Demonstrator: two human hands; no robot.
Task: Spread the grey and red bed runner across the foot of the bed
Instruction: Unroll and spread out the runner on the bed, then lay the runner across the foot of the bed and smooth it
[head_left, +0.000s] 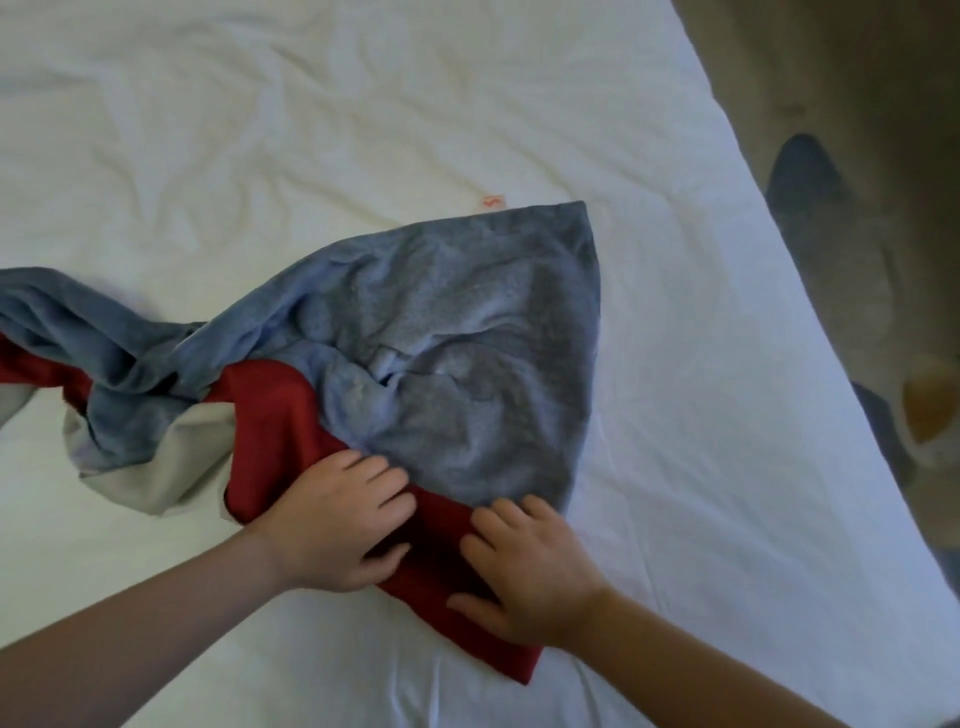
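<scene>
Nearest the camera, both hands lie palm-down on the red band of the bed runner (415, 332), which rests on the white sheet of the bed (701, 467). The right hand (524, 577) is spread flat, fingers apart, on the near right end of the red band (441, 540), close to the runner's near corner. The left hand (337, 519) sits just beside it to the left, fingers loosely spread and pressing where red meets grey; neither hand visibly pinches the cloth, though a fold under the left palm cannot be ruled out. Beyond the hands the grey panel lies fairly flat, its right edge running away to a far corner. From there the long axis runs off to the left, where the rest is bunched and twisted, grey, red and a pale lining (171, 457) rolled together, and passes out of view at the left edge. So the unspread length lies left of both hands, and the left hand is the nearer to it; the right hand seems placed to anchor the flat end. The dim floor (857, 130) shows at far right.
</scene>
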